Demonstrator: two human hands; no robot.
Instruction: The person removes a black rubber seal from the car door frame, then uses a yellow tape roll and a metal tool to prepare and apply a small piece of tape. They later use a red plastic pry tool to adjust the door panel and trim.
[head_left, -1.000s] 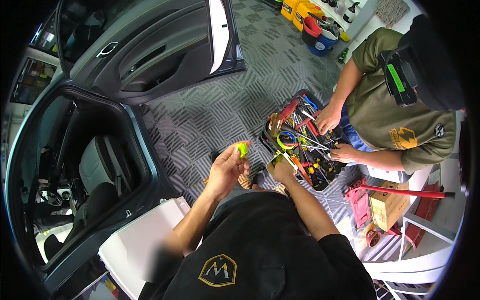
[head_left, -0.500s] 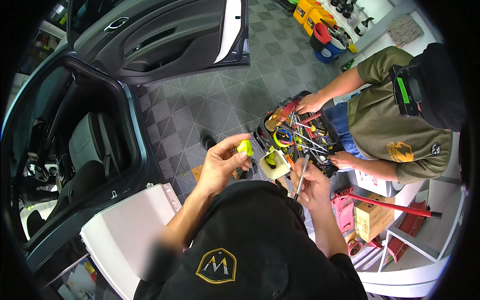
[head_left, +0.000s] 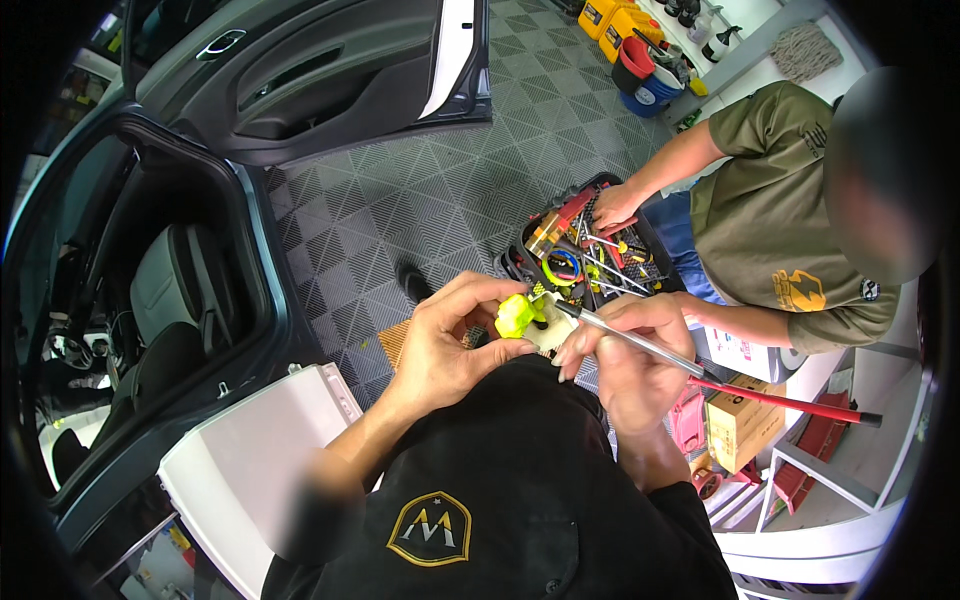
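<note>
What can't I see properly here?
In the head view:
- Inside of the white cup: partly hidden by the yellow-green lump in the left hand.
- Car door: cut off by the top edge.
- Other person's head: blurred.

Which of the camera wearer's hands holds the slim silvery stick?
The right hand, gripping that slim silvery stick; the left hand instead pinches a lumpy yellow-green piece.

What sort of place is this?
Probably a car workshop or garage: a dark blue-grey car stands with its black-lined door open, near a black tray of assorted hand tools, with yellow plastic jugs farther off.
</note>
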